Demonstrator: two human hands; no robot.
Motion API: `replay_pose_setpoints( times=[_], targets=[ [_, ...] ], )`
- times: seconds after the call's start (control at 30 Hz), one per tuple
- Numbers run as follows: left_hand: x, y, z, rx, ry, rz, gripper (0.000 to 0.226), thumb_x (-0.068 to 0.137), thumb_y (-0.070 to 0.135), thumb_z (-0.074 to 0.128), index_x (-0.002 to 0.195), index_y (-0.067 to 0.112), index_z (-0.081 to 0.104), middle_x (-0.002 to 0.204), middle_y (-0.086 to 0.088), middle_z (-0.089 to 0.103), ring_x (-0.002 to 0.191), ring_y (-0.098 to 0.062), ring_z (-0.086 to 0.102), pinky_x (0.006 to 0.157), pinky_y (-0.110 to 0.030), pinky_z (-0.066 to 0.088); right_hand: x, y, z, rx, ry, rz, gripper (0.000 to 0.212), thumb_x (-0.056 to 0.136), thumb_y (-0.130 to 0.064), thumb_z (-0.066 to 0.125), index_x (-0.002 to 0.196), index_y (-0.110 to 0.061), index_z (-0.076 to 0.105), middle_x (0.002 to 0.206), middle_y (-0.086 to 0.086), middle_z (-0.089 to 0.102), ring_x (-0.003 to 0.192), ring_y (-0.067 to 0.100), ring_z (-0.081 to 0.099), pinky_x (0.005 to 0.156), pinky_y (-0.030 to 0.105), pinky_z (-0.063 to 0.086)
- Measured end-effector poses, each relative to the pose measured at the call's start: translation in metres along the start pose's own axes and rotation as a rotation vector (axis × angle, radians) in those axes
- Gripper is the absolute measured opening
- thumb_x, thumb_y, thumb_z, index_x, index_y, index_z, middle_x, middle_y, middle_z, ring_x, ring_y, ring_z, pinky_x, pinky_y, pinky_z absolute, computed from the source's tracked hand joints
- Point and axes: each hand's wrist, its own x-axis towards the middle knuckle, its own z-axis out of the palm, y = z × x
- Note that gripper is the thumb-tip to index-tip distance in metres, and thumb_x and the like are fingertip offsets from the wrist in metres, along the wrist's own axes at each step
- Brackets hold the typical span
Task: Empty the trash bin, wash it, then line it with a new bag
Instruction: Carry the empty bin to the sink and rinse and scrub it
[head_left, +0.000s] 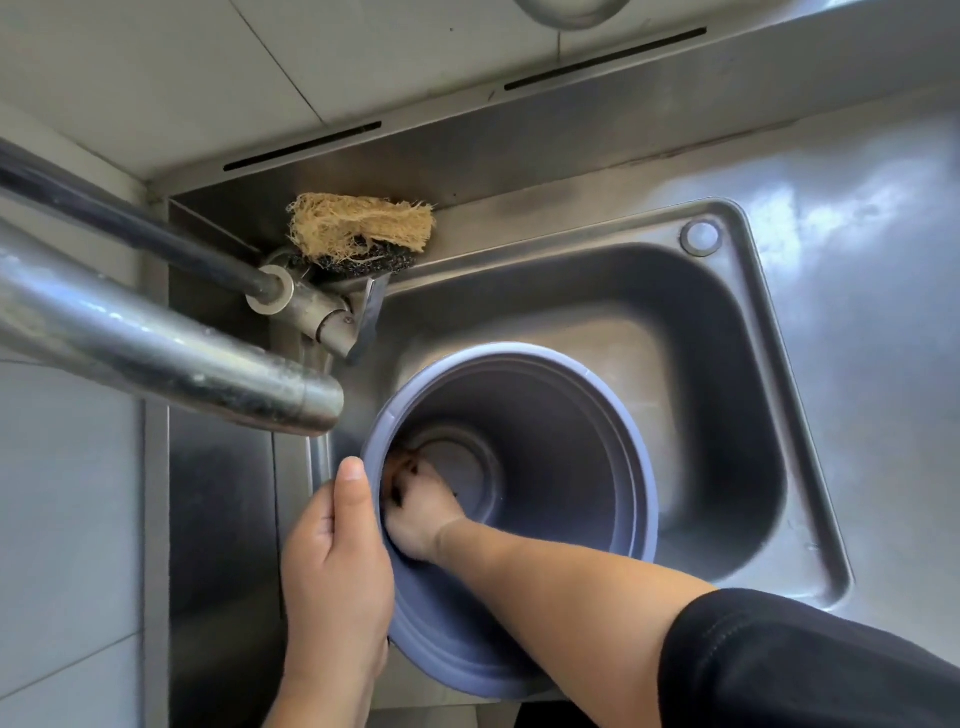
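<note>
A blue-grey plastic trash bin (571, 441) stands tilted in the steel sink (727, 364), its open mouth facing me. My left hand (337, 561) grips the bin's left rim, thumb up along the edge. My right hand (421, 509) reaches deep inside the bin against its left wall near the bottom. Its fingers are curled around something dark, which looks like a scrubber; I cannot make it out clearly. My right forearm crosses the rim, with a black sleeve pushed up to the elbow.
The curved faucet spout (208, 374) hangs over the bin's left rim. A tan loofah (358, 223) lies on a dark scouring pad (358, 262) at the sink's back left corner. Steel countertop (872, 260) lies to the right, tiled wall behind.
</note>
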Motion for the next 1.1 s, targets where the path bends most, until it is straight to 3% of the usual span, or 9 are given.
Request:
replay_pose_setpoints(
  times=[0.2,0.43,0.6,0.67,0.77,0.9,0.97,1.03,1.1],
  targets=[
    [0.001,0.003,0.0,0.031,0.059,0.006,0.057,0.08,0.074,0.044,0.078,0.02,0.064,0.076,-0.014,0.066,0.072,-0.034,0.065,0.07,-0.053,0.056,-0.011,0.024,-0.018,-0.685,-0.412,-0.103,0.035,0.096,-0.021,0.05,0.125,-0.003,0.059,0.131,0.02,0.058,0.129,0.036,0.041,0.108,0.037,0.033],
    [0.012,-0.01,-0.009,-0.024,0.072,-0.033,0.054,0.085,0.067,0.047,0.075,0.016,0.063,0.056,0.005,0.062,0.053,-0.009,0.055,0.056,-0.032,0.047,-0.002,0.038,-0.016,-0.809,-0.515,-0.003,0.051,0.102,-0.031,0.036,0.151,-0.015,0.036,0.158,0.012,0.026,0.145,0.037,0.021,0.106,0.077,0.016],
    [0.012,-0.009,-0.01,0.035,0.045,-0.005,0.054,0.08,0.073,0.045,0.074,0.025,0.067,0.068,-0.002,0.069,0.058,-0.013,0.061,0.06,-0.042,0.053,-0.002,0.046,-0.011,-0.892,-0.381,-0.056,0.052,0.106,-0.033,0.03,0.146,-0.001,0.036,0.146,0.023,0.04,0.129,0.039,0.044,0.106,0.064,0.029],
    [0.009,-0.006,-0.007,0.082,0.024,0.018,0.06,0.079,0.075,0.044,0.074,0.02,0.066,0.072,-0.009,0.067,0.065,-0.029,0.063,0.065,-0.052,0.055,-0.007,0.047,-0.012,-0.918,-0.31,-0.307,0.047,0.105,-0.034,0.035,0.134,-0.001,0.051,0.133,0.022,0.052,0.116,0.039,0.054,0.097,0.05,0.042],
    [0.004,-0.001,-0.001,0.107,-0.01,0.041,0.07,0.079,0.08,0.042,0.072,0.012,0.06,0.069,-0.016,0.062,0.064,-0.031,0.06,0.063,-0.057,0.054,-0.006,0.059,-0.017,-1.044,-0.041,-0.778,0.027,0.096,-0.028,0.057,0.083,-0.015,0.076,0.095,0.005,0.069,0.081,0.03,0.062,0.064,0.033,0.051],
    [-0.001,-0.002,0.001,0.116,-0.042,0.103,0.072,0.079,0.083,0.04,0.073,0.013,0.058,0.063,-0.007,0.06,0.054,-0.012,0.054,0.055,-0.045,0.049,0.018,0.063,-0.036,-1.073,0.119,-1.107,0.018,0.091,-0.027,0.062,0.078,-0.022,0.074,0.094,0.001,0.071,0.081,0.029,0.064,0.066,0.035,0.051],
    [-0.003,-0.003,0.001,0.133,-0.059,0.127,0.074,0.078,0.085,0.038,0.073,0.013,0.057,0.061,-0.005,0.059,0.052,-0.01,0.052,0.053,-0.042,0.047,0.027,0.066,-0.039,-1.07,0.055,-1.089,0.023,0.096,-0.031,0.055,0.09,-0.021,0.075,0.105,0.002,0.072,0.094,0.032,0.066,0.077,0.04,0.054],
    [-0.004,-0.004,0.0,0.137,-0.065,0.114,0.078,0.076,0.087,0.037,0.073,0.012,0.057,0.064,-0.011,0.058,0.057,-0.022,0.055,0.055,-0.046,0.049,0.032,0.065,-0.046,-1.039,0.079,-0.935,0.025,0.095,-0.039,0.056,0.1,-0.024,0.076,0.112,0.001,0.072,0.103,0.031,0.065,0.085,0.042,0.053],
    [-0.004,-0.004,-0.001,0.126,-0.056,0.094,0.076,0.078,0.084,0.04,0.073,0.01,0.056,0.065,-0.015,0.058,0.065,-0.032,0.057,0.06,-0.052,0.052,0.037,0.069,-0.057,-0.896,0.073,-0.648,0.041,0.099,-0.045,0.048,0.131,-0.024,0.063,0.138,0.005,0.059,0.127,0.033,0.053,0.105,0.047,0.041]
  ],
)
